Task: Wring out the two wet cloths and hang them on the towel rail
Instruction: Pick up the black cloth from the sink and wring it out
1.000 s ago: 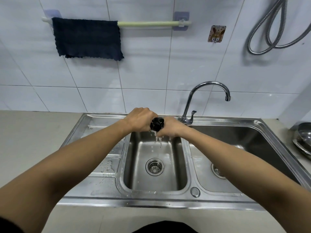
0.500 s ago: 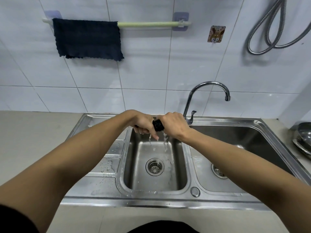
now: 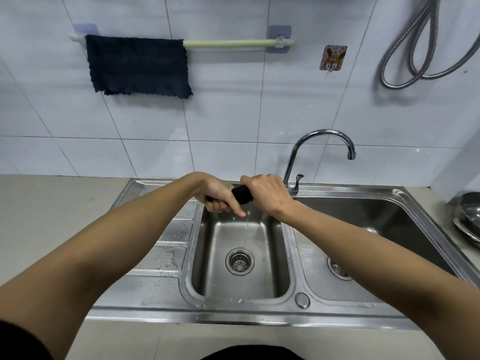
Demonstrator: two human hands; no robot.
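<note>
A steel double sink [image 3: 363,311] is set in a pale counter against a white tiled wall. Above the sink, the towel rail [image 3: 228,43] carries one dark cloth [image 3: 137,66] at its left end. Over the sink's small left basin, the left hand [image 3: 217,194] and right hand [image 3: 267,194] both grip a twisted dark cloth [image 3: 241,194], fingers curled round it; drops fall below.

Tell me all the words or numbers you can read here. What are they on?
None can be read.
The wall hook shows a cartoon picture, no letters that I can make out.
The hanging cloth, tap and sink show no label or brand.
</note>
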